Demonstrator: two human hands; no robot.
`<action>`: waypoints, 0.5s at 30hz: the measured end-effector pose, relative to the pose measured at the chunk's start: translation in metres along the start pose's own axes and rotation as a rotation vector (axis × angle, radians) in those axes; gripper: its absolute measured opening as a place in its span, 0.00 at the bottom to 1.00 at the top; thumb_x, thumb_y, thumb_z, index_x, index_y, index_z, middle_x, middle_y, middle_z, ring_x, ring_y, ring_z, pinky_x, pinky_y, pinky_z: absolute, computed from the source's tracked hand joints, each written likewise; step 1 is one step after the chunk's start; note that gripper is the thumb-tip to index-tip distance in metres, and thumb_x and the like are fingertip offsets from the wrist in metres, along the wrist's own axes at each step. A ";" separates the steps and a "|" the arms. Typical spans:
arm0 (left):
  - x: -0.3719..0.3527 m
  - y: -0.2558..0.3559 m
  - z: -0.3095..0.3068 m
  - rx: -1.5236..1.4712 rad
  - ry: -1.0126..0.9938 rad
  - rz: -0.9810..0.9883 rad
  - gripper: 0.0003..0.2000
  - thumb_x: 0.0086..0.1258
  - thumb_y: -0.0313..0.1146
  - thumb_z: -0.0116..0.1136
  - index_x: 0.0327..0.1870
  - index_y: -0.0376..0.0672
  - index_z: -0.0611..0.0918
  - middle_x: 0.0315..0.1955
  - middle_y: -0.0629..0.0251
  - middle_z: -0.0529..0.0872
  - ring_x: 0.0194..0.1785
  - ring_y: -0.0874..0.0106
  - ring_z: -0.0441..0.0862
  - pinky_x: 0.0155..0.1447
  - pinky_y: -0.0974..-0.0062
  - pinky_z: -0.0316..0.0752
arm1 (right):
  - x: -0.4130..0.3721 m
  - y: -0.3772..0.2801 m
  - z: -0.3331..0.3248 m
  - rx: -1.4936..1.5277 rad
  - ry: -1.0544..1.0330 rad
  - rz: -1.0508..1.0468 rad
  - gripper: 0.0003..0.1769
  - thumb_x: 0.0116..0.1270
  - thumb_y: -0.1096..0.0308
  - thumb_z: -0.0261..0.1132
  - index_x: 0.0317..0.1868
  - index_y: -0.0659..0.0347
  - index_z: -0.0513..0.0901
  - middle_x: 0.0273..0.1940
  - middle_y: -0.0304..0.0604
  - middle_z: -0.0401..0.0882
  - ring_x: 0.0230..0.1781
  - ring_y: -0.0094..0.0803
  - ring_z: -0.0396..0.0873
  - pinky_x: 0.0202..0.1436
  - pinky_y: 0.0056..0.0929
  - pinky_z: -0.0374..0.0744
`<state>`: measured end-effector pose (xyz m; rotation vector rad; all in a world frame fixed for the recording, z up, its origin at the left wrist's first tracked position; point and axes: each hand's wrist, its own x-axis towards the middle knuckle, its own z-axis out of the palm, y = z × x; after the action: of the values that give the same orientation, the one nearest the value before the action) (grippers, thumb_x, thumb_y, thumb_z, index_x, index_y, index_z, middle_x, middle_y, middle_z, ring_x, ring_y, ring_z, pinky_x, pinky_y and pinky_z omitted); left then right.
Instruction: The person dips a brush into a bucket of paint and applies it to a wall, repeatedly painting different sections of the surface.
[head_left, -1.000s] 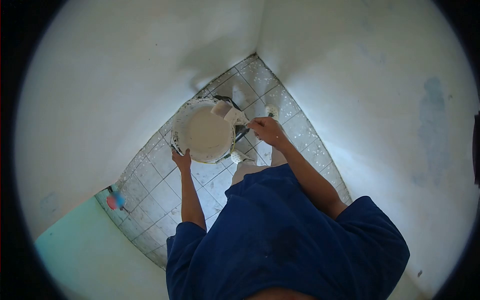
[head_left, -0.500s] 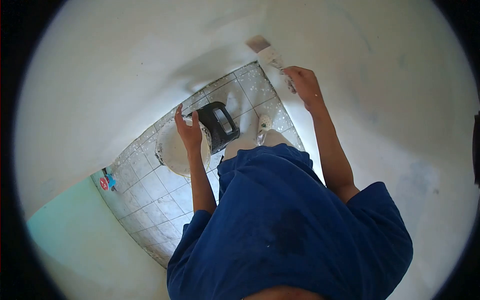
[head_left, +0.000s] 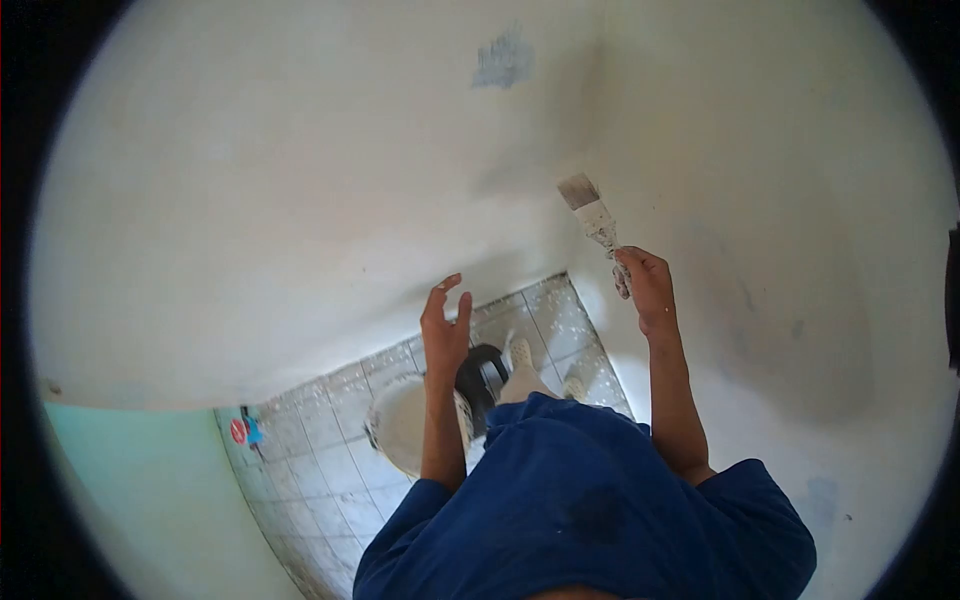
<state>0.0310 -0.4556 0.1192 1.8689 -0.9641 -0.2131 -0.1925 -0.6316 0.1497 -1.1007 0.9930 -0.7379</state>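
Paint-crusted brush up in my right hand, left hand open and holding nothing

My right hand (head_left: 648, 288) is closed around the handle of a flat paintbrush with dark bristles and a whitish, paint-crusted ferrule (head_left: 591, 216). The brush is raised in front of the pale wall corner, its bristles pointing up and a little to my left. My left hand (head_left: 445, 325) is open, fingers spread and slightly curled (nothing between them), above the round white bucket of off-white paint (head_left: 403, 425). That bucket sits on the grey tiled floor (head_left: 322, 425), partly covered from view by my left forearm. Just beside it is a black plastic object with an opening in it (head_left: 480, 380), near my light-coloured, perforated shoes (head_left: 521, 353). White specks dot the tiles along the walls.
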 end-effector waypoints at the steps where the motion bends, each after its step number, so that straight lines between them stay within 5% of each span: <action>1: 0.017 0.009 0.000 0.006 -0.024 0.042 0.12 0.67 0.28 0.57 0.50 0.37 0.78 0.48 0.55 0.82 0.56 0.60 0.78 0.61 0.67 0.69 | 0.003 -0.009 0.009 0.020 0.016 -0.022 0.09 0.66 0.68 0.59 0.32 0.63 0.80 0.19 0.32 0.70 0.16 0.17 0.64 0.20 0.19 0.62; 10: 0.124 0.064 -0.007 0.023 -0.148 0.339 0.12 0.65 0.28 0.58 0.48 0.37 0.79 0.46 0.54 0.82 0.51 0.58 0.79 0.56 0.67 0.72 | 0.036 -0.035 0.079 0.151 0.110 -0.228 0.10 0.67 0.65 0.61 0.36 0.65 0.81 0.19 0.32 0.71 0.16 0.15 0.65 0.18 0.17 0.64; 15: 0.140 0.067 -0.003 0.004 -0.310 0.286 0.13 0.66 0.32 0.59 0.49 0.39 0.79 0.48 0.57 0.82 0.55 0.62 0.78 0.59 0.66 0.71 | 0.044 -0.036 0.094 0.136 0.228 -0.247 0.13 0.67 0.62 0.62 0.38 0.66 0.82 0.20 0.32 0.72 0.15 0.14 0.65 0.18 0.16 0.64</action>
<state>0.0908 -0.5650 0.2118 1.7059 -1.4309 -0.3336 -0.0891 -0.6465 0.1840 -1.0462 0.9913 -1.1353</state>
